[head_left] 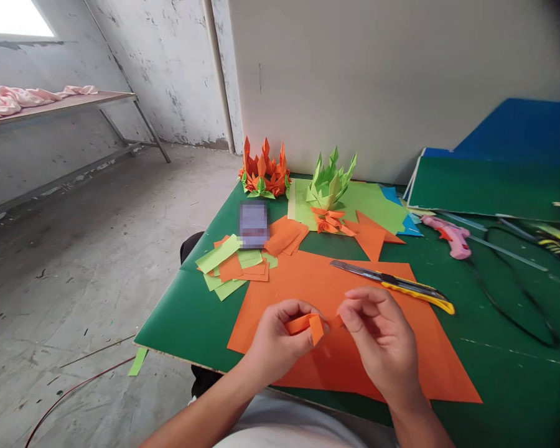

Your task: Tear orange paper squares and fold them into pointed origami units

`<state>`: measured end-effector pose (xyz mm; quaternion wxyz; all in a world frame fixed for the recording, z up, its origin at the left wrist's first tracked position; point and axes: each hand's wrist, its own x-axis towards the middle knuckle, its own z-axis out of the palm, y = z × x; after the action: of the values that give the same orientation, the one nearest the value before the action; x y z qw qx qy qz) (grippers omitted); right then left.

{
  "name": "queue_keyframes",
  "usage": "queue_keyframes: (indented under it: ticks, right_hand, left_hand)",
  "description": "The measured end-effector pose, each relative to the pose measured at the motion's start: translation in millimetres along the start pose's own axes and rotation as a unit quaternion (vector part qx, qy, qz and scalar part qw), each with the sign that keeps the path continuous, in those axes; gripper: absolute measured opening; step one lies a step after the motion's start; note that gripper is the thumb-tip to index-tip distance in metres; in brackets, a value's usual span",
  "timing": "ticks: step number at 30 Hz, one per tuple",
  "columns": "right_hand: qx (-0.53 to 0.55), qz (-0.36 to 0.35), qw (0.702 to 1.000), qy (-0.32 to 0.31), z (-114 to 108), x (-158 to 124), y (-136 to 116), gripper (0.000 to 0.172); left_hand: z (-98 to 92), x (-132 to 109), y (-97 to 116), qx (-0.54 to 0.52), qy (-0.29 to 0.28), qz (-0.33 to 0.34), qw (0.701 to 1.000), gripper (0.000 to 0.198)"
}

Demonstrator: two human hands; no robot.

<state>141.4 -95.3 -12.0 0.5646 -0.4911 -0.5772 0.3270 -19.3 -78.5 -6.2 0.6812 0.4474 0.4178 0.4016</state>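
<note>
My left hand [284, 339] is closed around a folded orange paper strip [303, 325], whose bent end sticks out past the thumb. Just to its right, my right hand [378, 339] has curled fingers, with thumb and forefinger close together. Whatever may be between those fingertips is too small to make out. Both hands are above a large orange paper sheet [270, 298]. A yellow utility knife [396, 285] lies on that sheet beyond my right hand, its blade pointing left.
An orange paper crown-like piece [265, 168] and a green one [330, 180] stand at the back of the green table [182, 317]. Paper pieces [228, 266] lie by a blurred rectangular item [254, 224]. At right are a pink glue gun [450, 236], its cord and leaning boards [490, 186].
</note>
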Motion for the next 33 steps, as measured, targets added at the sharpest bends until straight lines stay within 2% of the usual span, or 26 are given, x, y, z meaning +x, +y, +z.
queue_keyframes:
  ticks: [2,4,7,10,13,19,24,29,33]
  right_hand:
    - [-0.024,-0.01,0.999,0.023,0,0,2,0.007]
    - [-0.058,-0.03,0.998,0.012,0,0,2,0.01]
    - [-0.106,-0.087,0.989,-0.06,-1,0,0,0.025]
    - [-0.135,-0.126,0.974,-0.13,-1,1,-5,0.039]
    - [-0.128,-0.123,0.971,-0.161,-1,3,-7,0.035]
    - [-0.103,-0.113,0.977,-0.15,-2,5,-6,0.021]
    - [-0.1,-0.101,0.978,-0.155,-2,4,-5,0.018]
    - [-0.099,-0.096,0.979,-0.149,-2,3,-2,0.017]
    - [-0.082,-0.091,0.981,-0.149,-2,4,-3,0.017]
  left_hand:
    - [0.8,1,-1,-0.014,0.009,0.006,1.0,0.025]
    - [0.5,2,-2,-0.025,0.035,0.026,0.999,0.032]
    - [-1.4,3,-4,-0.005,0.062,0.066,0.996,0.03]
    - [-2.5,3,-6,0.015,0.054,0.096,0.994,0.025]
    - [-2.0,3,-5,0.032,0.032,0.1,0.994,0.021]
    - [-2.0,0,2,0.025,0.006,0.063,0.998,0.021]
    - [-3.5,-2,4,-0.019,-0.004,0.011,1.0,0.031]
    - [-2.5,-1,5,-0.025,0.013,-0.062,0.998,0.042]
    - [-1.5,-1,4,-0.013,0.01,-0.067,0.998,0.043]
